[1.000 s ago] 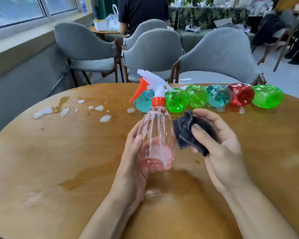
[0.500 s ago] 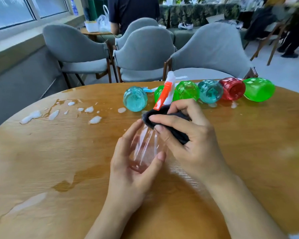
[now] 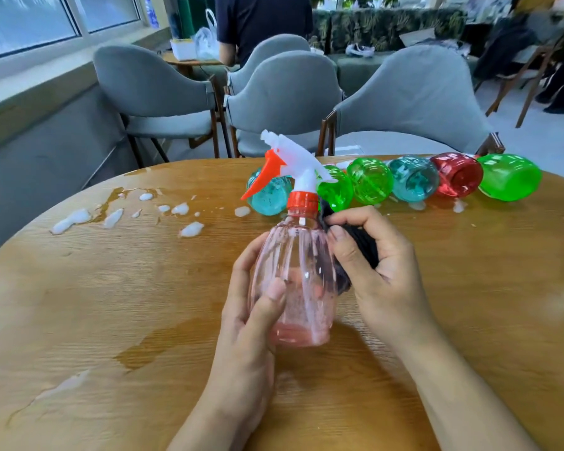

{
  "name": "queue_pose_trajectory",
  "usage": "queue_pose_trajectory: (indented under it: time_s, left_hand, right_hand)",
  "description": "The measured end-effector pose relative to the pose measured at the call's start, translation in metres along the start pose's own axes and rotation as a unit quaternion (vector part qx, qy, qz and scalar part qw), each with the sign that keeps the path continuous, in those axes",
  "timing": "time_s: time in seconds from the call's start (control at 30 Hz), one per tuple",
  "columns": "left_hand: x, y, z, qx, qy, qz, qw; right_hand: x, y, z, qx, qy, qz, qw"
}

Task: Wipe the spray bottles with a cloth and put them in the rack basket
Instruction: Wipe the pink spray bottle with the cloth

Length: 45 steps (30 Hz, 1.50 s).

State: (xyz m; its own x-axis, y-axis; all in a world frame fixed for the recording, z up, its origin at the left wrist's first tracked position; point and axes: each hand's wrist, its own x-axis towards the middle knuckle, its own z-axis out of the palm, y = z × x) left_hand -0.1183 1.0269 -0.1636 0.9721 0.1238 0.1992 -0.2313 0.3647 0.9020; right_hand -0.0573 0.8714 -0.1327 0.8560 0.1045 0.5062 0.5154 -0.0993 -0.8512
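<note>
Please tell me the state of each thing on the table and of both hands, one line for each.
Pink spray bottle: upright, held, foam inside.
Dark cloth: bunched, pressed against the bottle.
Left hand: grips the bottle.
Right hand: grips the cloth.
Six coloured bottles: lying in a row.
Table: wet, foam patches.

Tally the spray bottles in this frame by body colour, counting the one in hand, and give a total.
Pink: 1, the pink bottle, held by the left hand and wiped by the right hand
Teal: 2
Green: 3
Red: 1
Total: 7
</note>
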Motion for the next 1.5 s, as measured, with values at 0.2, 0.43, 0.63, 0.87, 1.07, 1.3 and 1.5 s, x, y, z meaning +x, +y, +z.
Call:
queue_pose_trajectory:
  time_s: [0.2,0.43,0.63,0.87,1.07,1.3,1.5]
  left_hand:
    - [0.003,0.006,-0.001,-0.062,-0.010,-0.038,0.997]
    - [0.003,0.003,-0.001,0.022,-0.043,-0.001,0.999]
    - [0.000,-0.001,-0.002,0.117,-0.036,0.061,0.991]
    - [0.002,0.001,-0.002,0.129,0.039,0.071,0.988]
    - [0.010,0.010,-0.008,0.057,0.099,0.035,0.993]
    - [0.008,0.012,-0.007,0.052,0.061,0.025,0.996]
    - [0.004,0.006,0.003,0.129,-0.006,0.040,0.991]
  right_hand:
    - [0.003,0.004,-0.007,0.008,0.009,0.022,1.000]
    - [0.004,-0.019,-0.005,0.080,0.046,-0.025,0.995]
    - [-0.005,-0.004,0.000,-0.158,-0.002,-0.105,0.982]
    - [-0.017,-0.003,0.003,-0.170,-0.056,-0.171,0.969]
    - [-0.036,-0.005,0.014,-0.201,-0.113,-0.238,0.943]
    - [-0.026,-0.022,-0.006,0.015,-0.045,-0.091,0.995]
    - [-0.012,-0.016,-0.004,-0.081,0.022,-0.068,0.994]
